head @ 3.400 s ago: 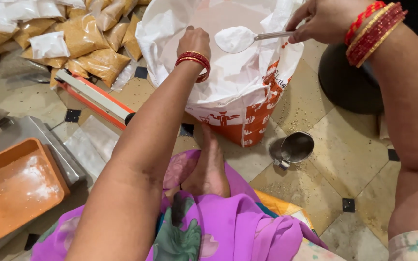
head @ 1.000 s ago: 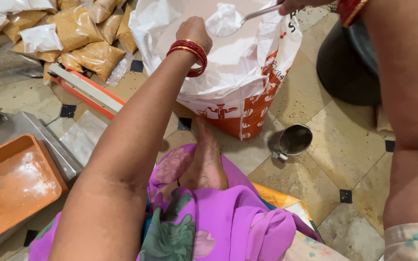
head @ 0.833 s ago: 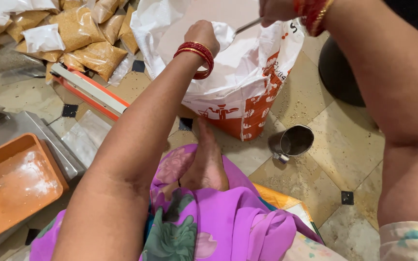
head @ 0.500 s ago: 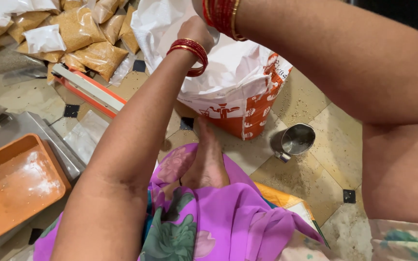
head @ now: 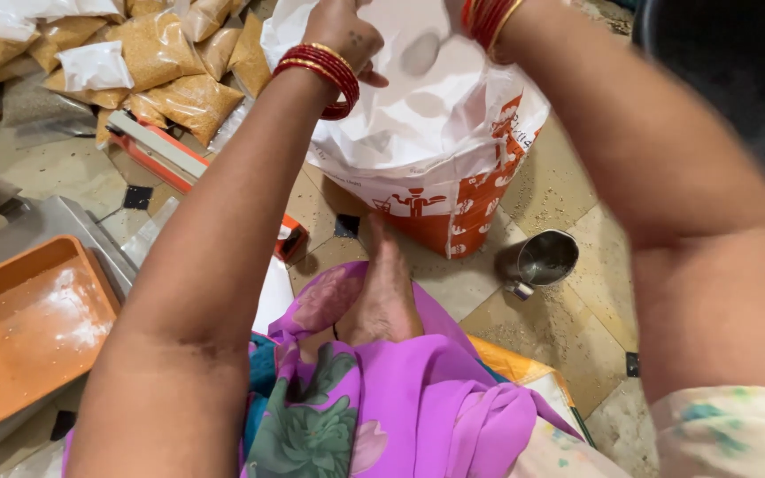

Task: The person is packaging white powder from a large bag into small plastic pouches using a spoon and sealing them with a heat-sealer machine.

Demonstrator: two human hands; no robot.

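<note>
Sack: the big white and orange sack stood on the tiled floor just beyond my bare foot, its mouth rolled open at the top edge of view.
Left hand: my left hand pinched the sack's near rim, grip narrow and closed on the plastic lining.
Right hand: my right hand was mostly cut off by the frame; I could not tell what its grip held.
Change: three seconds earlier the right hand had held a spoon out to the side over the sack; by now that arm had swung across and down into the mouth, and the spoon was gone from sight. I judged I was digging in for another scoop.
Near things: a small steel cup lay on its side just right of the sack.
Left side: an orange tray dusted with white powder, a heat sealer bar, and filled packets piled beyond it.
Room: the arms crossed tightly above the sack; open floor lay only right of it, around the cup.
</note>
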